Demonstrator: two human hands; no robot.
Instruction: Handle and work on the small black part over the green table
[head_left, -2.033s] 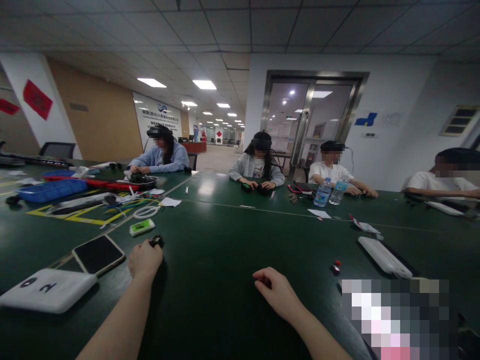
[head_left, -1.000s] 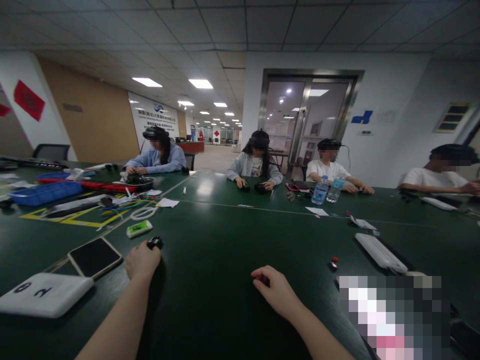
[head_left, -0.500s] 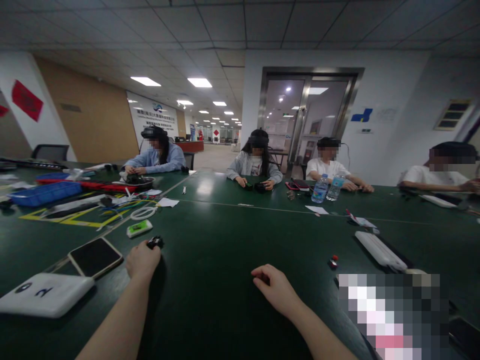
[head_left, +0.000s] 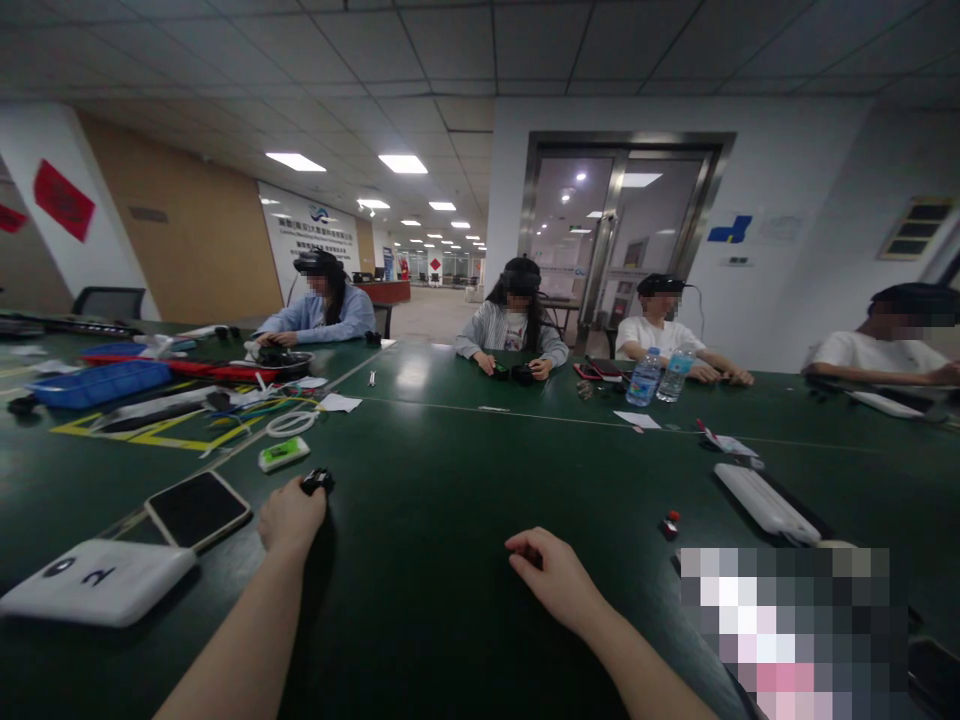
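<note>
My left hand is closed around a small black object with pale glints, low over the dark green table. Only the object's front end shows past my fingers, so its kind is hard to make out. Just beyond lies a white and green packet, and to the left a phone lies screen up. My right hand rests on the table with loosely bent fingers and the thumb apart, and no object shows in it.
A white case marked 2 lies at left, near a blue tray and a coiled white cable. On the right are a small red item, a long white device and water bottles. Several people sit opposite.
The whole view has shifted slightly, with the scene a little further right in the picture. Both hands keep the same pose, and the black object stays in my left hand.
</note>
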